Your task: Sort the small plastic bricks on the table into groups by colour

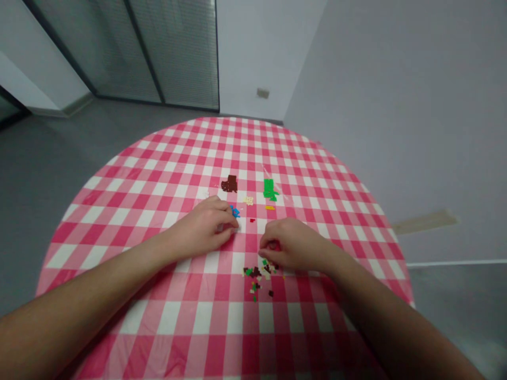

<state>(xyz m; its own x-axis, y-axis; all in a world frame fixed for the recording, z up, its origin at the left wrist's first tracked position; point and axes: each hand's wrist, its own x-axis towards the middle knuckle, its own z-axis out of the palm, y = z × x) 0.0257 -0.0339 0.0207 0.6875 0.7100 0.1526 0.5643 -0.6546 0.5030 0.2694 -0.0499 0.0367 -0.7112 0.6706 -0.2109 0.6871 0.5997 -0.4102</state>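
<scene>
My left hand point(213, 224) rests on the cloth beside some small blue bricks point(235, 211), its thumb and fingertips drawn together; whatever they hold is too small to make out. Above a mixed heap of tiny bricks point(257, 272) in brown, green and cream is my right hand point(291, 244), fingers curled in a pinch, their contents hidden. Sorted by colour farther off lie dark brown bricks point(230, 183), green bricks point(269, 188), cream pieces point(249, 201), yellow pieces point(270, 208) and a little red piece point(252, 220).
A round table with a pink-and-white checked tablecloth point(174, 316) carries everything. A few faint clear pieces point(207, 194) lie left of the brown group. Beyond the table stand a pale wall point(396, 105) and glass panels point(178, 53).
</scene>
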